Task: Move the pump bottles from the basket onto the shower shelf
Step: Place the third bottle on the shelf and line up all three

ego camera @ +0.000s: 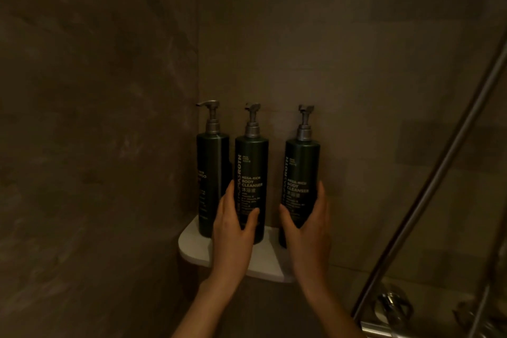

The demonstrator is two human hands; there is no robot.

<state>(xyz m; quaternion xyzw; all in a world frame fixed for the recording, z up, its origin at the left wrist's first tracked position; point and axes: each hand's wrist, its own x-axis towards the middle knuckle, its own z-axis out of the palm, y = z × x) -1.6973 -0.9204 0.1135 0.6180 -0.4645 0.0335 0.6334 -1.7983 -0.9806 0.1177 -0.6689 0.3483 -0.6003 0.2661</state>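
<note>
Two bare forearms reach up from the bottom of the view into a dim, tiled shower corner. The left hand (234, 223) is wrapped around the lower part of the middle bottle (251, 186), thumb across the front, fingers behind it. The right hand (308, 223) grips the lower part of the right bottle (300, 186) the same way, thumb on the front left, fingers curled round the right side.

Both held bottles are dark with grey pump tops and stand upright on the white corner shelf (197, 248); whether their bases fully rest on it is hidden by the hands. Each label reads "MEGA-RICH BODY CLEANSER", with a vertical brand name ending in "ROTH" down the left edge.

Behind the left hand, the left bottle (211, 181) stands upright in the corner, just beside the middle one; its label is mostly turned away and unreadable.

At the right, a metal shower hose (439, 181) runs diagonally toward chrome fittings (389, 307).
</note>
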